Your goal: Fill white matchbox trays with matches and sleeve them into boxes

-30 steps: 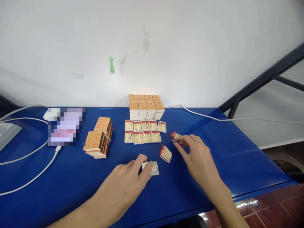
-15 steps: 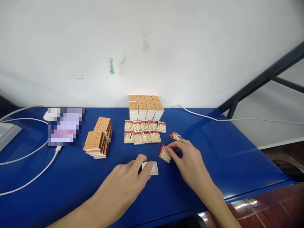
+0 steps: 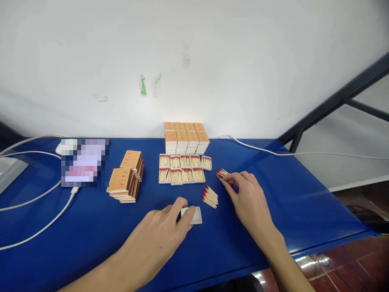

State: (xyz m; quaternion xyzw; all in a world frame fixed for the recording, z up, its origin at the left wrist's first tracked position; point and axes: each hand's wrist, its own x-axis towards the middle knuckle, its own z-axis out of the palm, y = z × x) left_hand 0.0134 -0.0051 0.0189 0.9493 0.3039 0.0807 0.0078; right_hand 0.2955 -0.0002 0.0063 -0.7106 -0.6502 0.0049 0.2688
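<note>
My left hand [image 3: 165, 231] is closed on an empty white matchbox tray [image 3: 197, 215], held between thumb and fingers low over the blue table. My right hand [image 3: 247, 198] is farther right, its thumb and index finger pinched at the lower right end of a small bunch of red-tipped matches [image 3: 222, 173]. Between the hands a second pile of matches [image 3: 210, 197] lies loose on the table, apart from both. Behind it, two rows of open trays filled with matches [image 3: 182, 175] stand side by side, heads pointing away from me.
Closed orange matchboxes [image 3: 187, 136] are stacked against the white wall. More matchboxes [image 3: 121, 181] form a stepped stack on the left. Beyond that lies a blurred-out device [image 3: 85, 162] with a white cable [image 3: 65, 211]. Another cable [image 3: 258, 148] runs along the right rear. The blue table [image 3: 304, 194] ends at right.
My right hand has moved from the nearer match pile up and right to the farther bunch. The nearer pile stays on the table. My left hand and the tray hold still.
</note>
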